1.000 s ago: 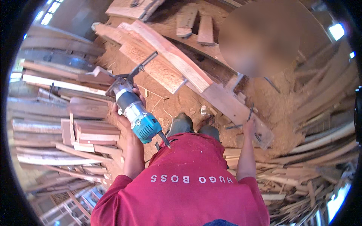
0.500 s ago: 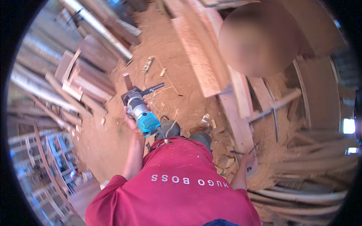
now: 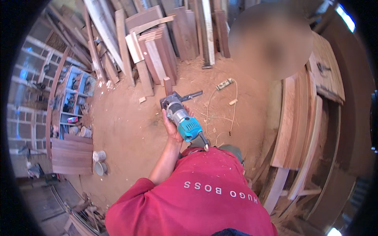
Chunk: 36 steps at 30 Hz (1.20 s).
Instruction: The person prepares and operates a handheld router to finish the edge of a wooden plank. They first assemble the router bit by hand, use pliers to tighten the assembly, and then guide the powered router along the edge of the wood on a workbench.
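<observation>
A broad brown floor dusted with sawdust (image 3: 130,122) is extending beneath the work area. A row of tall brown wooden boards (image 3: 181,33) is leaning upright along its far side. Long orange-brown wooden planks (image 3: 293,122) are lying side by side at the right. A red long-sleeved garment (image 3: 189,212) is covering the person's torso. A cylindrical teal-and-silver handheld power tool (image 3: 185,120) is hanging above the floor in front of the torso, its flat dark base pointing away from the body. The left hand (image 3: 172,126) is supporting the tool, its fingers wrapping around the silver body. The right hand is lying outside the view; its finger state cannot be told. A white elongated power strip (image 3: 224,84) with a pale cord is resting on the floor beyond the tool. A reddish-brown rectangular wooden piece (image 3: 167,84) is projecting beyond the base.
</observation>
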### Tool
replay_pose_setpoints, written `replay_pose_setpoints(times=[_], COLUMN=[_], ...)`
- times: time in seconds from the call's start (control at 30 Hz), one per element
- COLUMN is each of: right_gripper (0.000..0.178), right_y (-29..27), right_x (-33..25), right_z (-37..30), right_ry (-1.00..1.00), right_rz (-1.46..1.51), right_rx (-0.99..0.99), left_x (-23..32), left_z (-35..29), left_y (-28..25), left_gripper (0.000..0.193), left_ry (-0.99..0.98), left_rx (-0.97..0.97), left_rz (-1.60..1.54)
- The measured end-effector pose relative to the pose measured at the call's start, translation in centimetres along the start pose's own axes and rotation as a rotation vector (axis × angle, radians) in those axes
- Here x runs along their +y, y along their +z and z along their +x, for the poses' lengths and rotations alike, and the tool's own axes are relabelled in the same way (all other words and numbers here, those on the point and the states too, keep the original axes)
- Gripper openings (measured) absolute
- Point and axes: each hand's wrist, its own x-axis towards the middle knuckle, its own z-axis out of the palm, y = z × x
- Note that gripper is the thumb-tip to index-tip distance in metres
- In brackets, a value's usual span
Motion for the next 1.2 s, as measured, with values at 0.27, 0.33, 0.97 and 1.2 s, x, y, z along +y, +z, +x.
replay_pose_setpoints(times=[0.27,0.33,0.97,1.2], right_gripper=[0.023,0.018,0.027,0.024], right_y=[4.0,4.6,41.9,57.0], right_x=[-22.0,-25.4,-85.8,-83.7], right_z=[21.7,27.1,36.3,24.0], right_ry=[-0.313,-0.257,-0.938,-1.347], right_rz=[-0.037,-0.038,-0.129,-0.473], right_rx=[-0.346,-0.516,-0.872,-0.946], left_x=[7.8,8.9,19.2,36.0], left_z=[2.3,2.1,-1.9,-3.2], left_y=[-5.8,-7.3,-8.0,-17.1], left_gripper=[0.066,0.064,0.055,0.052], left_ry=[0.378,0.528,1.472,1.531], left_rx=[0.154,0.244,0.552,0.555], left_rz=[-0.140,-0.191,-0.516,-0.578])
